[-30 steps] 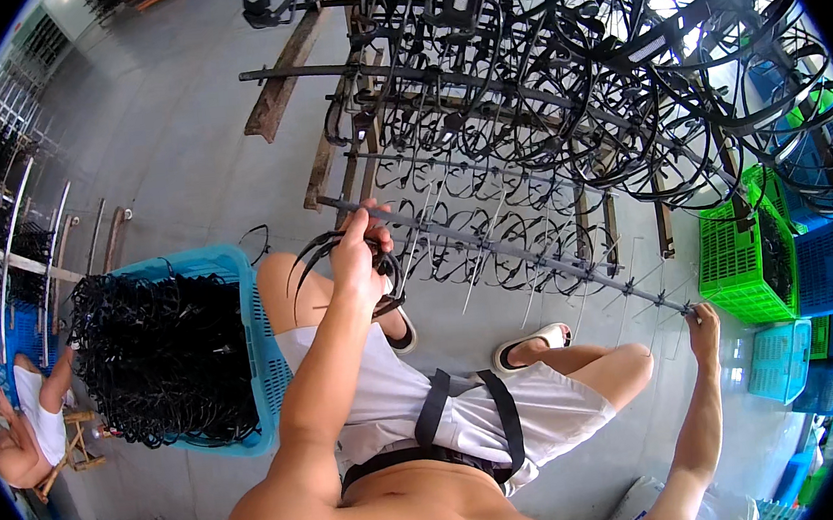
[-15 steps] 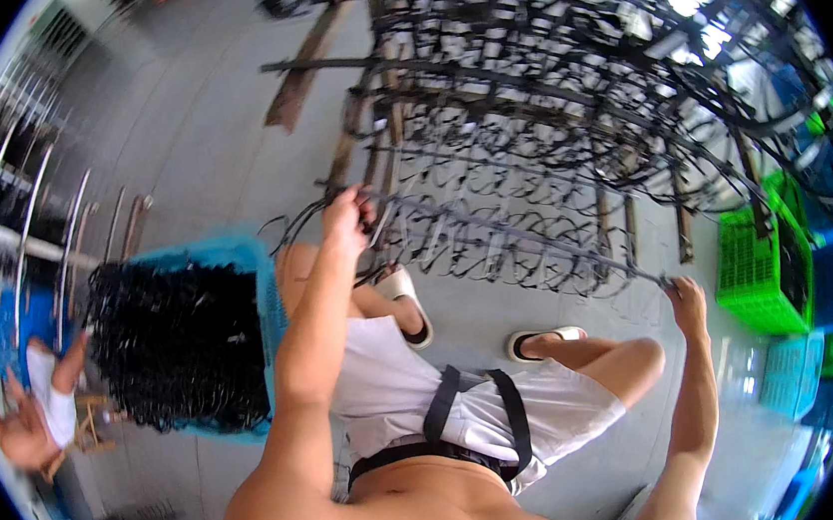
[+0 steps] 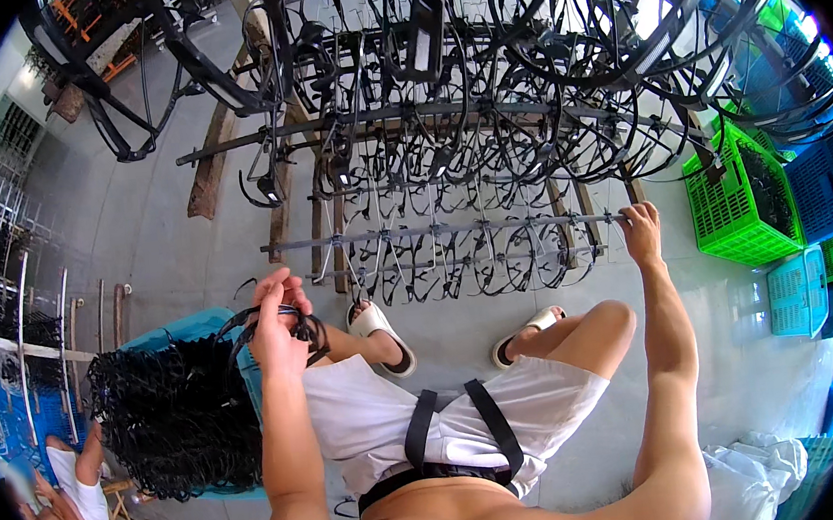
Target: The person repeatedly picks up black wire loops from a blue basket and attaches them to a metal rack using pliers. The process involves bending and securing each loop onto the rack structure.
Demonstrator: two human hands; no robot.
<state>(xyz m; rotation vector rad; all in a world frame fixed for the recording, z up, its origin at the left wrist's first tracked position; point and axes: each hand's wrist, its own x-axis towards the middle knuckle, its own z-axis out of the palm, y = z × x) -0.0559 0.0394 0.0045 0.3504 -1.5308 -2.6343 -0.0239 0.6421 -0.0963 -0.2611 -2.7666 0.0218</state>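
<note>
Dropping my left hand (image 3: 278,328) back from the hook-lined metal bar (image 3: 434,230), fingers closed around a bunch of black wire loops (image 3: 287,325) above the blue crate (image 3: 168,334), while my right hand (image 3: 641,230) stays clamped on the bar's end, so nothing hangs yet.

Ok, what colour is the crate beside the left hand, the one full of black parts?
Blue crate, seen in the head view.

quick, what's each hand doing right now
Left hand: closed on a bunch of black frames, above the blue crate.
Right hand: closed on the end of the grey metal bar.
</note>
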